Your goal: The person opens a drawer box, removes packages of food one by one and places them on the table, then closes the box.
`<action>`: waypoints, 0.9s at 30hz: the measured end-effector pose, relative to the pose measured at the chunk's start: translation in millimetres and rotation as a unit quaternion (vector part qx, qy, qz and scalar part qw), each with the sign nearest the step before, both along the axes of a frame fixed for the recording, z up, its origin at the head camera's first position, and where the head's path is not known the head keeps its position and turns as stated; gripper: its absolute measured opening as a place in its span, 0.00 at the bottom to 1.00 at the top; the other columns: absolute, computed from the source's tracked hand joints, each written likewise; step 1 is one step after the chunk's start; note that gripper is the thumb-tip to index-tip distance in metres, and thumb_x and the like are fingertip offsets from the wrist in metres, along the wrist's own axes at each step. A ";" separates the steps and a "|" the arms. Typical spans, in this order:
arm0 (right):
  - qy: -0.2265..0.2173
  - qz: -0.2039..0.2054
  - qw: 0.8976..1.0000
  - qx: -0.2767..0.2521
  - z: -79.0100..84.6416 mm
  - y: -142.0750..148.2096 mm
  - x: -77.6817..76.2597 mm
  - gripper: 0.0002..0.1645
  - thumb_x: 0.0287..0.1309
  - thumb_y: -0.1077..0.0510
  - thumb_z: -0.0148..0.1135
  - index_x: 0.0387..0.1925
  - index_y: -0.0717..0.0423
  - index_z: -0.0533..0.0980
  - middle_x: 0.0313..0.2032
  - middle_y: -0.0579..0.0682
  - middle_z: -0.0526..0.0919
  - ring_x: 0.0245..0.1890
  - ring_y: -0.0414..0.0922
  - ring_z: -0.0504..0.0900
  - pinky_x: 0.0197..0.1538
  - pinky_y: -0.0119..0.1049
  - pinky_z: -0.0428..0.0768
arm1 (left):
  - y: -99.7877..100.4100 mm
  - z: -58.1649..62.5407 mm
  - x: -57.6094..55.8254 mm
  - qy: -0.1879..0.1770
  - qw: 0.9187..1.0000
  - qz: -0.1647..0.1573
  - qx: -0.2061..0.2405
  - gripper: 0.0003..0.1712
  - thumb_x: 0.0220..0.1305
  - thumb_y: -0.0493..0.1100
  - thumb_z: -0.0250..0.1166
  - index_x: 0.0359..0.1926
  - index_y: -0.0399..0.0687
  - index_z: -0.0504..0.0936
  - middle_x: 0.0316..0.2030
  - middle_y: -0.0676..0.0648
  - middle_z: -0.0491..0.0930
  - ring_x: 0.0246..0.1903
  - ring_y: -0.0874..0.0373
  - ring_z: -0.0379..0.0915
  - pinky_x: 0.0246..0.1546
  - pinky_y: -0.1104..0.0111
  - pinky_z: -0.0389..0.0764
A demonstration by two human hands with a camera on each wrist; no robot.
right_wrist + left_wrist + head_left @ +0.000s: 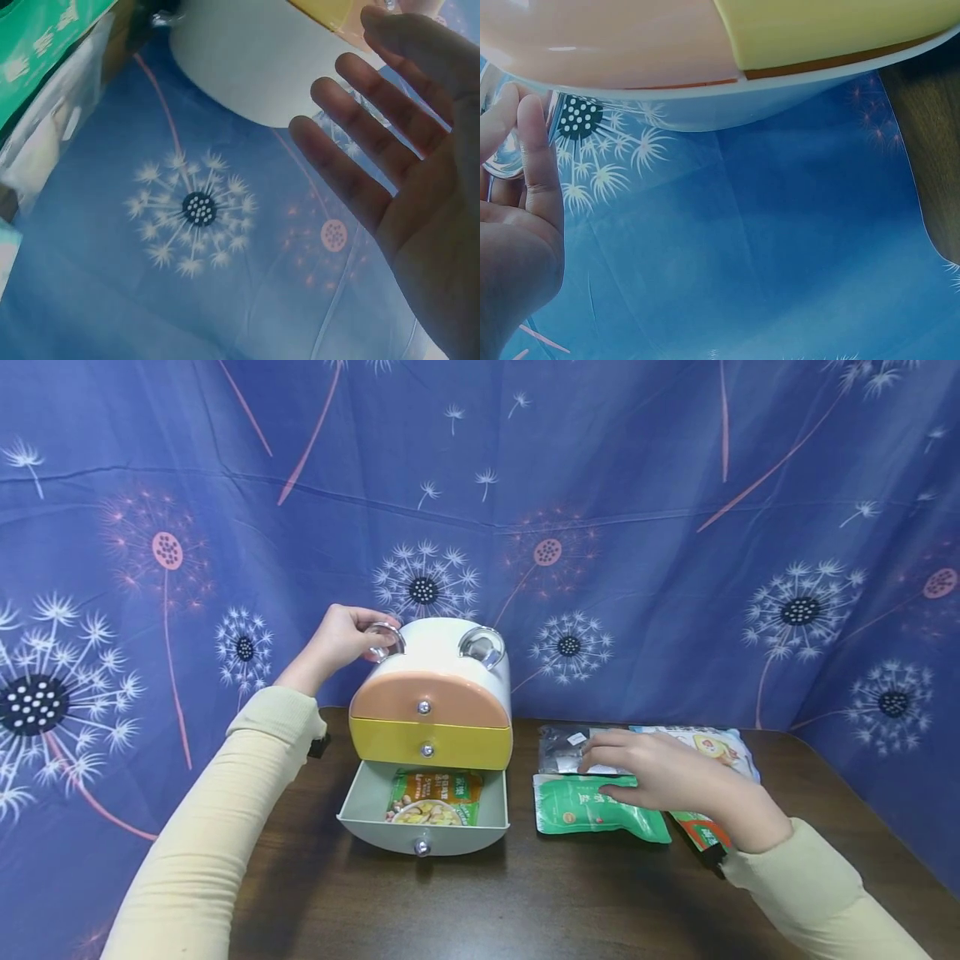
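Note:
My left hand [337, 639] pinches the shiny round left ear [394, 647] on top of a small white drawer box [431, 647]. In the left wrist view, thumb and fingers close around that ear. The orange top drawer [390, 697] and yellow middle drawer [390, 739] are pushed in. The pale green bottom drawer [375, 837] is pulled out, and a green and orange food packet [431, 797] lies inside it. My right hand [652, 768] hovers over several packets, its fingers extended and holding nothing in the right wrist view. Beneath it lies a green pouch [573, 802].
Behind the green pouch are a clear and dark packet [558, 747] and a white-blue packet [723, 747]. Another green and orange packet [701, 831] shows partly under my right wrist. A blue dandelion-print cloth [637, 568] hangs behind the brown wooden table [555, 902].

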State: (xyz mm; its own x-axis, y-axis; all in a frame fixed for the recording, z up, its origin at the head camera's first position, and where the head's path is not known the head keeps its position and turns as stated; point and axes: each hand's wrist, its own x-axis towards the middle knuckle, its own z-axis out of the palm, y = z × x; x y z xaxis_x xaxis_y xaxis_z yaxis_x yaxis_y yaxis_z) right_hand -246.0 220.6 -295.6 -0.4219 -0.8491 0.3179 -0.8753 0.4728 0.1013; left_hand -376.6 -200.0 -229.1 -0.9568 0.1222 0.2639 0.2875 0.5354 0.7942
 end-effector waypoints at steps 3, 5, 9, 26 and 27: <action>0.015 0.028 0.999 -0.025 -1.2 -7.3 -2.3 0.19 0.47 0.57 0.72 0.43 0.45 0.77 0.44 0.40 0.77 0.39 0.37 0.77 0.34 0.29 0.79 | -0.8 -0.8 -0.9 0.000 1.000 0.003 0.001 0.16 0.57 0.41 0.68 0.48 0.44 0.83 0.43 0.43 0.84 0.30 0.60 0.79 0.28 0.66 0.83; 0.026 0.043 0.998 -0.042 -2.6 -12.6 -3.2 0.19 0.47 0.57 0.72 0.44 0.46 0.77 0.44 0.41 0.78 0.42 0.38 0.78 0.37 0.31 0.80 | -0.9 -1.1 -1.3 -0.001 1.000 0.004 0.003 0.16 0.57 0.41 0.69 0.47 0.45 0.84 0.43 0.43 0.84 0.30 0.60 0.79 0.28 0.66 0.83; 0.031 0.054 0.996 -0.064 -6.2 -22.9 -4.9 0.18 0.48 0.55 0.71 0.43 0.47 0.79 0.44 0.41 0.79 0.44 0.39 0.78 0.40 0.33 0.81 | -0.7 -1.5 -2.2 -0.001 1.000 0.003 0.006 0.15 0.57 0.41 0.69 0.47 0.45 0.84 0.43 0.44 0.84 0.30 0.60 0.79 0.28 0.66 0.83; 0.043 0.105 0.988 -0.102 -21.0 -66.9 -17.9 0.20 0.46 0.58 0.73 0.44 0.46 0.78 0.45 0.43 0.80 0.44 0.38 0.78 0.39 0.27 0.80 | -0.7 -1.7 -1.9 0.001 1.000 0.001 0.008 0.17 0.58 0.41 0.68 0.49 0.42 0.83 0.41 0.43 0.84 0.29 0.60 0.79 0.29 0.65 0.83; 0.041 0.107 0.988 -0.102 -21.5 -69.6 -18.7 0.20 0.46 0.58 0.73 0.44 0.47 0.78 0.45 0.43 0.80 0.44 0.39 0.78 0.39 0.28 0.80 | -0.4 -2.0 -1.8 0.000 1.000 0.000 0.009 0.17 0.58 0.41 0.68 0.49 0.42 0.83 0.41 0.43 0.84 0.29 0.60 0.79 0.29 0.64 0.83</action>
